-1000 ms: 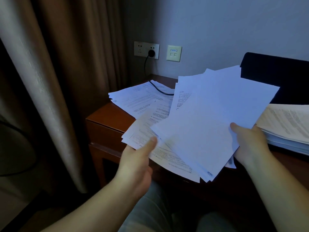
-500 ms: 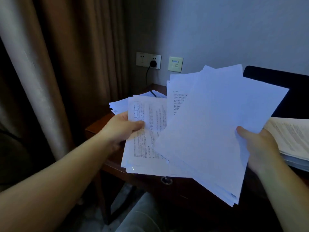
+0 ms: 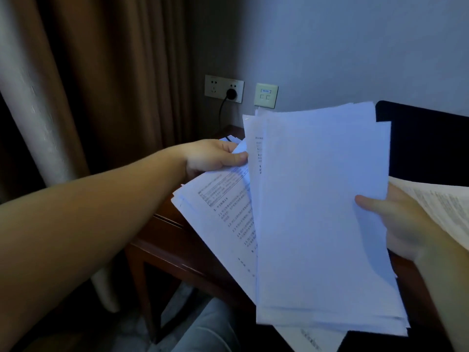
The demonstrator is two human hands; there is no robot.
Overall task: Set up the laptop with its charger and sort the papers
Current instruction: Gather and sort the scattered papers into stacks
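My right hand (image 3: pixel 398 224) grips a thick stack of white papers (image 3: pixel 317 212) by its right edge, thumb on the front, holding it upright above the wooden desk (image 3: pixel 162 232). My left hand (image 3: pixel 213 156) reaches forward and pinches the top of a printed sheet (image 3: pixel 223 204) that fans out to the left from behind the stack. A black charger plug (image 3: pixel 231 94) sits in the wall socket, and its cable (image 3: pixel 221 115) runs down toward the desk. The dark laptop lid (image 3: pixel 426 143) stands behind the stack at the right.
Brown curtains (image 3: pixel 101 85) hang at the left beside the desk. A second wall plate (image 3: pixel 266 95) sits right of the socket. Another pile of printed pages (image 3: pixel 441 207) lies at the right behind my right hand. More sheets (image 3: pixel 232 139) lie on the desk beyond my left hand.
My left hand has moved up and forward, now pinching the top of the printed sheet. The stack in my right hand has turned more upright and squared up.
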